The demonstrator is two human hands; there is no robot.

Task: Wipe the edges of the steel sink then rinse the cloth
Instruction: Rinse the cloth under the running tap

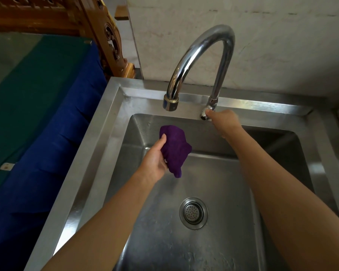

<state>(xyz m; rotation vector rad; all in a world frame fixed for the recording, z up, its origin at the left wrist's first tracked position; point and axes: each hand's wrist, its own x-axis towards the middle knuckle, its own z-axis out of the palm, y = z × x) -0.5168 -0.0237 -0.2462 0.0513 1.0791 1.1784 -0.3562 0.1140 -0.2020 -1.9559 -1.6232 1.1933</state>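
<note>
A purple cloth (pixel 175 148) is bunched in my left hand (pixel 157 155), held above the basin of the steel sink (pixel 98 122), below and slightly right of the spout of the curved chrome tap (pixel 200 53). My right hand (pixel 223 119) reaches to the back rim and grips the small tap handle (pixel 204 114) at the foot of the tap. No water shows at the spout. The basin is dry-looking, with a round strainer drain (pixel 193 213) near its middle.
A blue and green cloth covers a surface (pixel 37 114) left of the sink. Carved wooden furniture (pixel 110 36) stands at the back left. A pale stone wall (pixel 272 45) rises right behind the sink's back rim.
</note>
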